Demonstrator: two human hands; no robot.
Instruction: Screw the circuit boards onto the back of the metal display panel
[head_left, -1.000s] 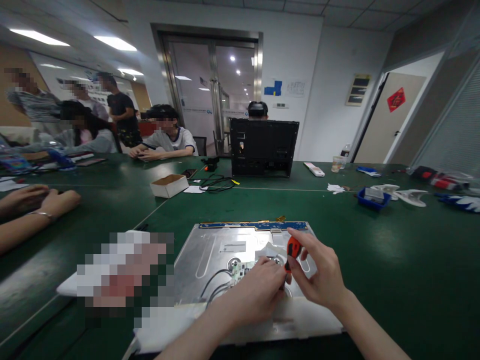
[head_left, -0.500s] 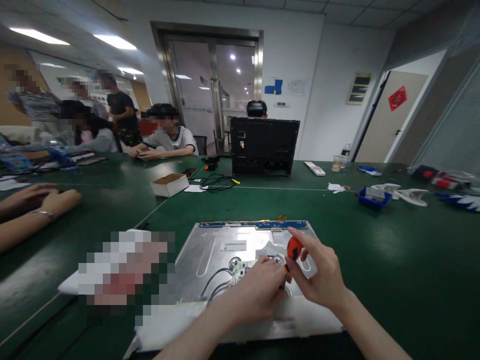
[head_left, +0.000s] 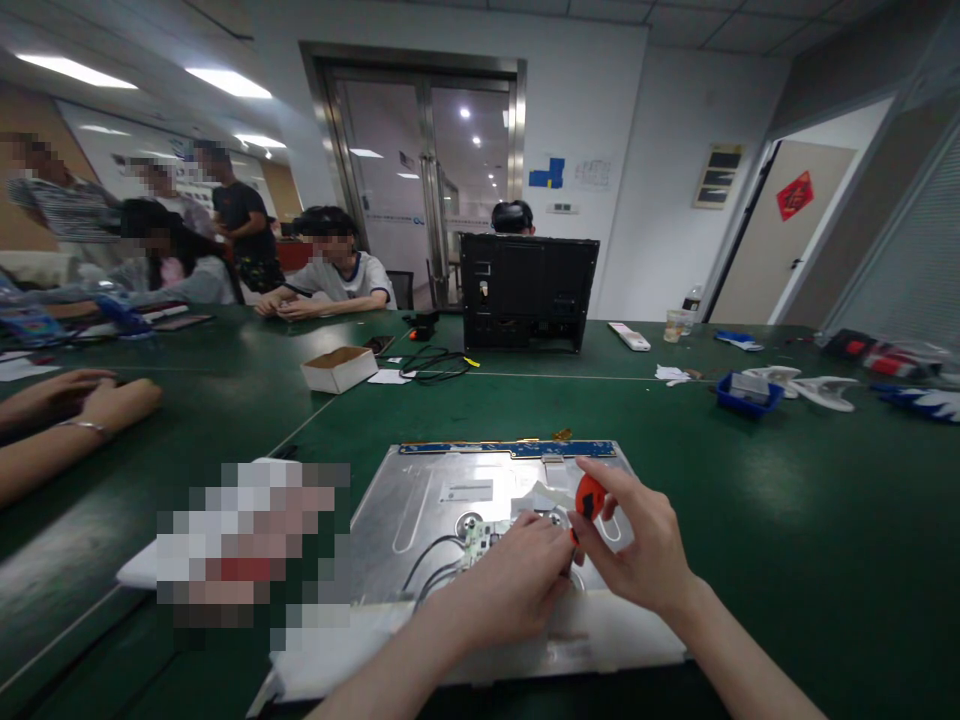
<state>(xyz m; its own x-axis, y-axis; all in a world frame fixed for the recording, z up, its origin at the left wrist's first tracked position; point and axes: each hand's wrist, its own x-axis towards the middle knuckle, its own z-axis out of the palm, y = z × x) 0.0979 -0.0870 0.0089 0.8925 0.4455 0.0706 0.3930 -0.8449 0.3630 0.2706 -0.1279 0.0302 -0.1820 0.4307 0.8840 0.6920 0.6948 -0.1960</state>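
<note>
My right hand pinches the orange and black handle of a screwdriver between thumb and fingers. The screwdriver stands over a flat silver display panel. Against its lower part, my left hand is closed with curled fingers; what they grip is hidden, as is the screwdriver's tip. Partly under the left hand is a small pale green circuit board, with dark cables running from it. A blue circuit strip lines the panel's far edge. White foam wrap lies along the near edge.
Left of the panel is a blurred-out item. Farther back are an open white box, a black cable coil and a black monitor casing. A blue tray sits at right. A co-worker's hands rest at left.
The screwdriver handle has turned slightly in my right fingers, its black mark showing differently. My left hand has stayed where it was.
</note>
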